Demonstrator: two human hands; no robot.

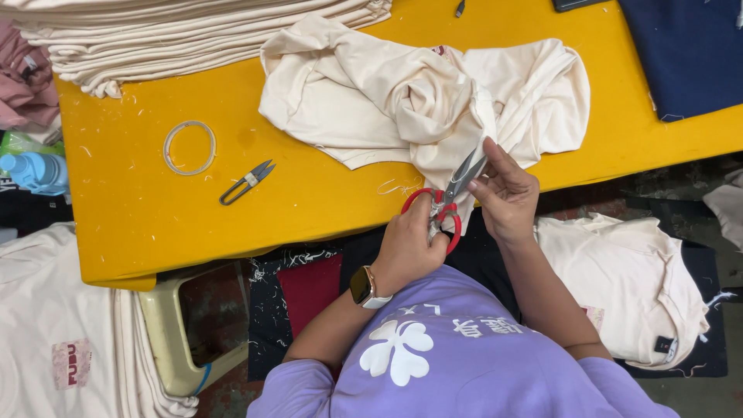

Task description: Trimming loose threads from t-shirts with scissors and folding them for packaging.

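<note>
Left hand [408, 246] grasping red-handled scissors [445, 203] at the near edge of the yellow table [309, 186], blades angled up and right. Right hand [505, 193], just right of the blades, pinching the hanging edge of a crumpled cream garment [402, 97]. Thread snips [246, 183] and a white ring [190, 147] lie well left.

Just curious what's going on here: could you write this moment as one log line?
left hand: holds red-handled scissors | right hand: pinches cream garment at blades | yellow table: thread snips, white ring
</note>
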